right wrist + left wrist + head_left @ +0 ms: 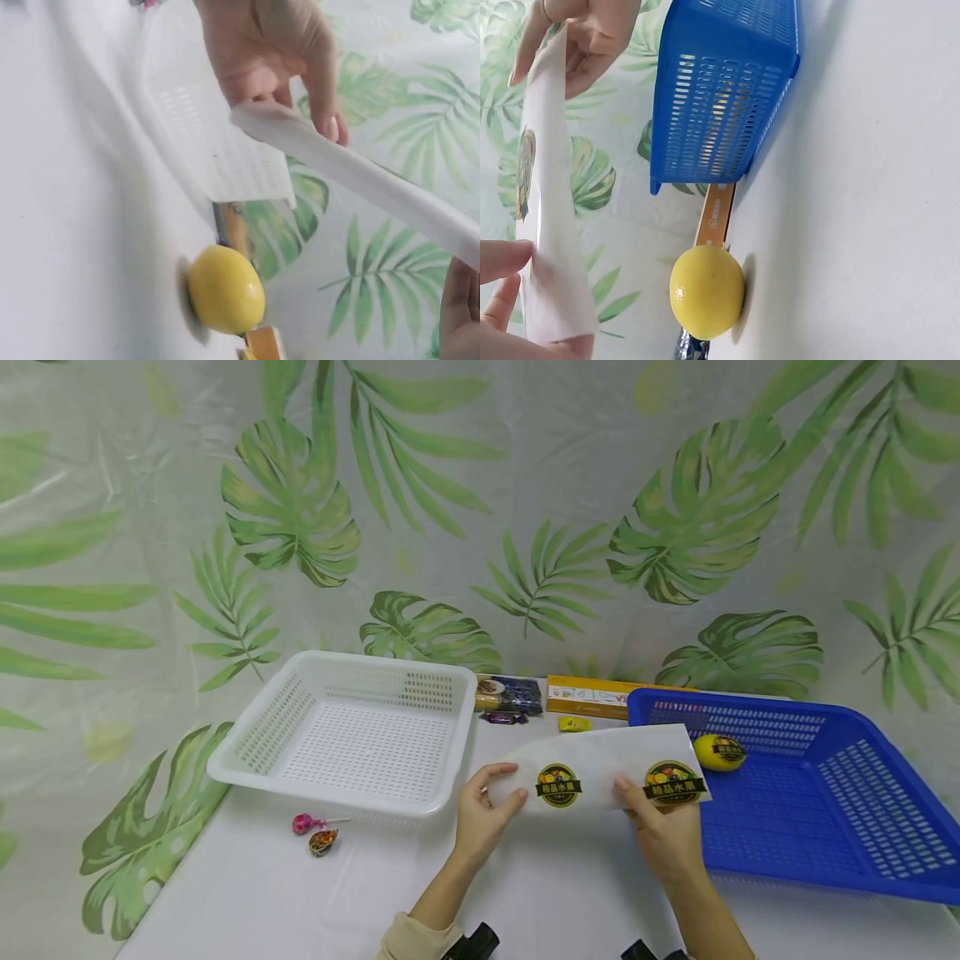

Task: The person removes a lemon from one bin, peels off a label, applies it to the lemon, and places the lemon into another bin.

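Both hands stretch a white strip of round fruit stickers (600, 768) above the table. My left hand (483, 818) grips the strip's left end between thumb and fingers, while my right hand (667, 839) pinches the other end, thumb on the front by one sticker. Two dark round stickers with fruit pictures show on the strip. A plain yellow lemon (707, 292) rests on the table; the strip hides it in the head view. Another lemon (720, 752), bearing such a sticker, lies inside the blue basket (780, 814) on the right.
A white basket (225, 764) stands at the left. In front of it lie a pink lollipop (302, 824) and a brown-orange wrapped candy (322, 842). Along the back are a dark packet (520, 695), a purple candy (504, 718), a yellow packet (573, 724) and an orange box (588, 695).
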Demonstrator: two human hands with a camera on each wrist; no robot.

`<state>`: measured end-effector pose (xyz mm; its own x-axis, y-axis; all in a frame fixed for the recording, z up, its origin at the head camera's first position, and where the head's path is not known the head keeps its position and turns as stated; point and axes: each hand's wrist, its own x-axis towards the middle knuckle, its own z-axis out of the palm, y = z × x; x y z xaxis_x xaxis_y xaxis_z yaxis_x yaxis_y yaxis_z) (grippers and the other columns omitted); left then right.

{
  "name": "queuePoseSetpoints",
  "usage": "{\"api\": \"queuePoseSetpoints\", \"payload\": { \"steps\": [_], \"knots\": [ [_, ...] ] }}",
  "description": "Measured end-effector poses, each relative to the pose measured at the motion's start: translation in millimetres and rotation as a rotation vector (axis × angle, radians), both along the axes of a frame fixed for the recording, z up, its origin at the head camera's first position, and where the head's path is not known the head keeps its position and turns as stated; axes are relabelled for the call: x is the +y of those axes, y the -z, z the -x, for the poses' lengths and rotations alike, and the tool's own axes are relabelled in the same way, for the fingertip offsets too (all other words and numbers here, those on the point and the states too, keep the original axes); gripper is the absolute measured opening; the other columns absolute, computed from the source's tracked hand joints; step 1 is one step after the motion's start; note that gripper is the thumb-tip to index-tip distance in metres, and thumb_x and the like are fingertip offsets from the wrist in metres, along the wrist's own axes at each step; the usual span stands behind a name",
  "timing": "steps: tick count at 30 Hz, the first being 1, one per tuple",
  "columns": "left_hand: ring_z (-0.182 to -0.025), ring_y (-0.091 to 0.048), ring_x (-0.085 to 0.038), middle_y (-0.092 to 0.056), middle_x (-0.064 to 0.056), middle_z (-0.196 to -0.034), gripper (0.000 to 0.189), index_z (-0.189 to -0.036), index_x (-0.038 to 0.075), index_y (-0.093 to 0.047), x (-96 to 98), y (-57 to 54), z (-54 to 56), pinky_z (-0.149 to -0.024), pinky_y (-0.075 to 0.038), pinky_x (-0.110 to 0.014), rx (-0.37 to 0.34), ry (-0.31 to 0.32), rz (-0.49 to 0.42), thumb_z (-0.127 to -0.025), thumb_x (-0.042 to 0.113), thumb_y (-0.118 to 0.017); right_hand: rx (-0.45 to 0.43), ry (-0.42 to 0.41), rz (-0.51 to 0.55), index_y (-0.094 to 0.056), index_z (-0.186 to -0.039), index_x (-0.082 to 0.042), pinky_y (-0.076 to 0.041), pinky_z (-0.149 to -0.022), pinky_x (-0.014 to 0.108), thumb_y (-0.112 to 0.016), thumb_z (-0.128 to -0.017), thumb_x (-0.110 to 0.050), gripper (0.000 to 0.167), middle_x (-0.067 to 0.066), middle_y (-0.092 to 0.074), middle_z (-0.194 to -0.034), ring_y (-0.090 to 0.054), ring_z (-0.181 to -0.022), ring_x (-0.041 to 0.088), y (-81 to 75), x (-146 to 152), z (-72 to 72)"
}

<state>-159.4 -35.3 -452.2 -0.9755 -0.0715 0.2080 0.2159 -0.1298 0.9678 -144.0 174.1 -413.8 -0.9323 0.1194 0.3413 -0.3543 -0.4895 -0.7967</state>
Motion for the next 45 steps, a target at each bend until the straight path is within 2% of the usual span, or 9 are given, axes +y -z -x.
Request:
{"api": "queuePoseSetpoints", "payload": {
  "steps": [4,8,9,12,16,21,31,40,45],
  "knots": [
    [-0.084,-0.061,-0.012,-0.053,-0.023,-0.120,0.036,-0.113,-0.010,-0.058,-2.6,1.5,0.7,-0.066,-0.051,-0.017,-0.052,0.071,-0.092,-0.077,-0.011,-0.064,-0.130,0.280,-0.120,-0.046,-0.126,-0.007,-0.052,-0.069,0.017,-0.063,-0.081,0.011,0.051,0.006,-0.054,-0.106,-0.060,-0.085,0.009,-17.4,5.8,-2.6],
    [-0.103,-0.056,-0.028,-0.048,-0.025,-0.123,0.041,-0.117,-0.016,-0.052,-6.5,3.5,1.0,-0.079,-0.051,-0.021,-0.034,0.152,-0.169,-0.077,-0.013,-0.060,-0.158,0.488,-0.622,-0.050,-0.133,-0.012,-0.049,-0.067,0.011,-0.072,-0.079,0.001,0.060,0.002,-0.061,-0.108,-0.063,-0.089,0.008,-33.9,30.6,2.4],
    [-0.105,-0.055,-0.029,-0.048,-0.025,-0.123,0.042,-0.118,-0.017,-0.051,-7.3,3.4,0.9,-0.082,-0.050,-0.022,-0.030,0.170,-0.182,-0.077,-0.014,-0.059,-0.166,0.482,-0.776,-0.050,-0.134,-0.013,-0.048,-0.061,0.012,-0.073,-0.079,-0.004,0.060,0.005,-0.062,-0.100,-0.063,-0.079,0.007,-38.8,37.0,3.1],
    [-0.107,-0.053,-0.025,-0.048,-0.026,-0.124,0.042,-0.117,-0.019,-0.050,-9.2,1.3,1.8,-0.082,-0.049,-0.019,-0.014,0.200,-0.194,-0.077,-0.015,-0.057,-0.134,0.366,-1.208,-0.047,-0.139,-0.013,-0.052,-0.078,0.037,-0.076,-0.079,-0.024,0.068,0.021,-0.049,-0.125,-0.059,-0.102,0.034,-51.5,50.2,2.8],
    [-0.102,-0.052,-0.012,-0.050,-0.028,-0.123,0.041,-0.116,-0.020,-0.051,-12.3,-3.7,3.1,-0.076,-0.047,-0.015,0.011,0.206,-0.167,-0.076,-0.015,-0.056,0.037,0.276,-1.468,-0.047,-0.139,-0.011,-0.029,-0.084,0.076,-0.084,-0.065,-0.039,0.087,0.031,-0.004,-0.150,-0.026,-0.120,0.064,-55.4,50.6,0.6],
    [-0.107,-0.050,-0.009,-0.055,-0.030,-0.117,0.038,-0.110,-0.021,-0.054,-17.2,-6.7,4.5,-0.080,-0.044,-0.014,0.045,0.193,-0.120,-0.073,-0.019,-0.053,0.206,0.244,-1.613,-0.060,-0.125,-0.009,-0.012,-0.094,0.075,-0.084,-0.059,-0.048,0.080,0.024,-0.035,-0.143,-0.025,-0.128,0.053,-54.5,38.3,-2.1],
    [-0.086,-0.053,-0.011,-0.060,-0.025,-0.107,0.032,-0.102,-0.015,-0.062,-17.1,-7.8,1.8,-0.069,-0.043,-0.015,0.098,0.127,0.002,-0.072,-0.016,-0.051,0.172,-0.102,-1.507,-0.062,-0.122,-0.006,-0.051,-0.078,0.043,-0.075,-0.079,-0.032,0.053,0.010,-0.066,-0.113,-0.062,-0.098,0.027,-47.4,16.4,-1.1],
    [-0.130,-0.031,-0.043,-0.035,-0.025,-0.140,0.034,-0.111,0.010,-0.069,0.7,-10.0,-11.7,-0.099,-0.031,-0.061,0.402,-0.207,0.735,-0.081,0.026,-0.073,0.151,-0.117,-1.523,-0.068,-0.113,-0.008,-0.052,-0.067,0.031,-0.068,-0.086,-0.015,0.029,0.003,-0.070,-0.101,-0.064,-0.083,0.014,-32.5,5.3,3.6],
    [-0.132,-0.037,-0.034,-0.053,-0.014,-0.130,0.036,-0.108,0.015,-0.071,3.2,-15.5,-12.9,-0.102,-0.021,-0.067,0.560,-0.164,1.007,-0.077,0.033,-0.076,0.170,-0.115,-1.540,-0.069,-0.112,-0.008,-0.053,-0.069,0.033,-0.068,-0.085,-0.012,0.026,0.004,-0.070,-0.103,-0.066,-0.089,0.018,-26.1,1.3,4.5]
  ]
}}
